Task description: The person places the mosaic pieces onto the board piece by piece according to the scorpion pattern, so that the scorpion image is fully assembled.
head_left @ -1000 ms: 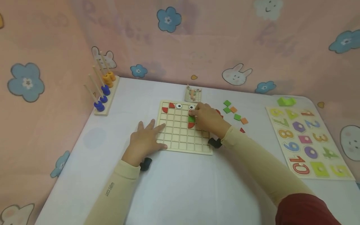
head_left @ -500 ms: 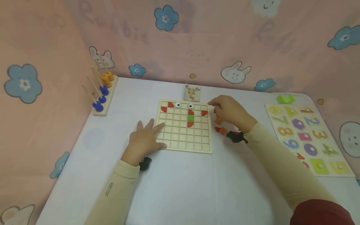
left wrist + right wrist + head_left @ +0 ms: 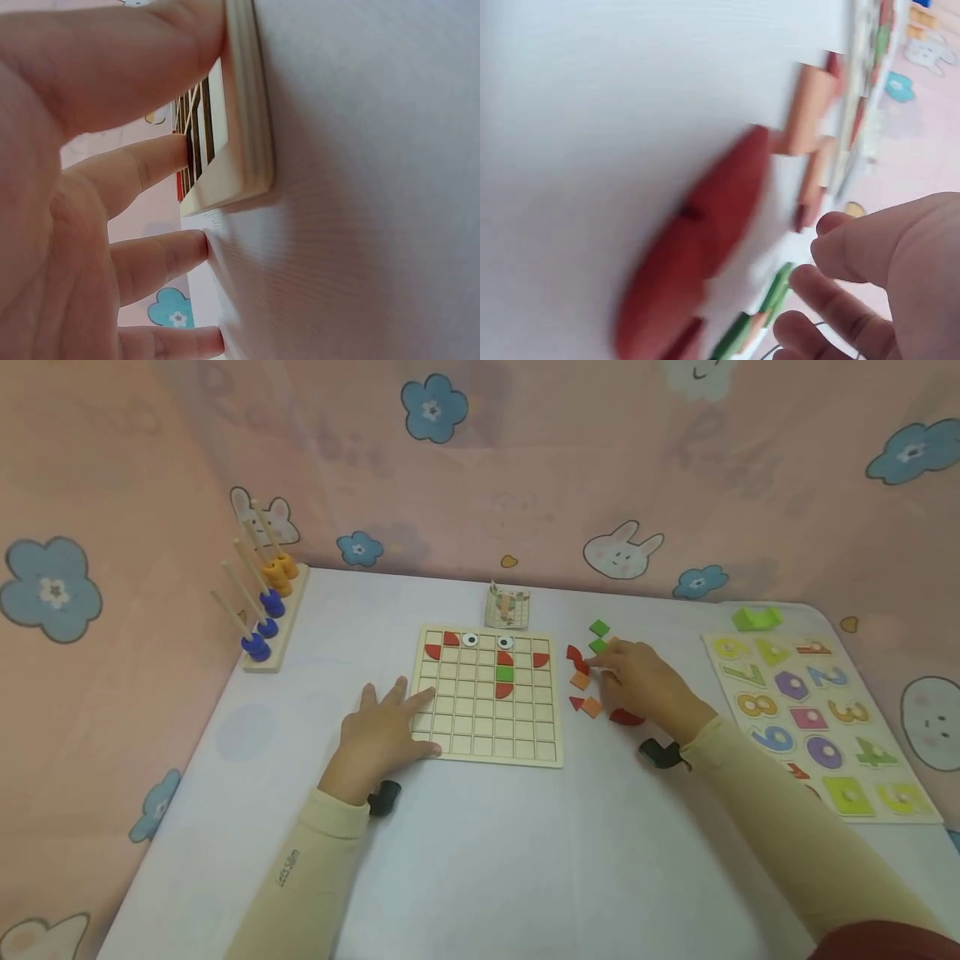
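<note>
A wooden grid board (image 3: 442,743) lies on the white table, holding several red quarter-round tiles, a green square tile (image 3: 505,673) and two eye tiles (image 3: 469,640). My left hand (image 3: 378,739) rests with spread fingers at the board's left edge; in the left wrist view the thumb (image 3: 150,60) lies on the board's edge. To the right of the board, my right hand (image 3: 648,685) hovers over loose tiles, its index fingertip close to a red tile (image 3: 574,652). Whether it touches is unclear. In the right wrist view, nothing shows between the thumb (image 3: 847,244) and fingers.
Loose orange tiles (image 3: 580,680), green tiles (image 3: 599,628) and red pieces (image 3: 627,717) lie around the right hand. A small pattern card (image 3: 507,608) stands behind the board. A bead abacus (image 3: 273,631) is at left, a number puzzle (image 3: 825,735) at right.
My right hand has left the board and moved right to the loose tiles, uncovering a red tile in the board's right side. The left hand stays in place.
</note>
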The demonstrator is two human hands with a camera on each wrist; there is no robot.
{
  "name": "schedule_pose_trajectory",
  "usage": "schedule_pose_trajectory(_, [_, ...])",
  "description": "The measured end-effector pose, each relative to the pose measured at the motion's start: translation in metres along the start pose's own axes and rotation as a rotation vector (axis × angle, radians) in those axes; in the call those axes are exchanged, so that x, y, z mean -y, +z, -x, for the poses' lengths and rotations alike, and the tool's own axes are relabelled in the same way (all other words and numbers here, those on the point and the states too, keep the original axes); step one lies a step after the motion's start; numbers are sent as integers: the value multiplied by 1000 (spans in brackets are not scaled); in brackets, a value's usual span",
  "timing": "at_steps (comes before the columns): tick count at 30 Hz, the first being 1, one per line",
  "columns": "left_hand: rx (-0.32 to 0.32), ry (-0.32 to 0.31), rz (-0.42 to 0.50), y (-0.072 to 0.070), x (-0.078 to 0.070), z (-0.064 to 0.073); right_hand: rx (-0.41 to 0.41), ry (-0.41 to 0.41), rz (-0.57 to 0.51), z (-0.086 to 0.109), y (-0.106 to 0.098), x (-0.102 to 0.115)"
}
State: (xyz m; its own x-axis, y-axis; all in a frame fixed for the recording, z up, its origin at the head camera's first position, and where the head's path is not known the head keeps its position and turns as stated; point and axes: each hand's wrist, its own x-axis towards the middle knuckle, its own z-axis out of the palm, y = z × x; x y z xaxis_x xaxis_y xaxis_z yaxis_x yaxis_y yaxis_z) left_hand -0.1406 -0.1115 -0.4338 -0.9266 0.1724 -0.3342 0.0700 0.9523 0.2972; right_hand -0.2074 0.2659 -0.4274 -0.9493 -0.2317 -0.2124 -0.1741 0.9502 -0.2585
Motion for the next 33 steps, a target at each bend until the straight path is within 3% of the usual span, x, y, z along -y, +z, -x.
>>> schedule_pose_trajectory(6, [-5, 10, -4, 2, 1, -1, -39, -23, 86, 4, 7, -8])
schedule_pose_trajectory(12, [-12, 12, -5, 2, 1, -1, -35, 5, 81, 5, 6, -11])
schedule_pose_trajectory(21, [-8, 11, 1, 1, 2, 0, -62, -38, 113, 2, 6, -11])
schedule_pose_trajectory(33, [-9, 11, -1, 0, 1, 1, -67, 3, 156, -2, 5, -1])
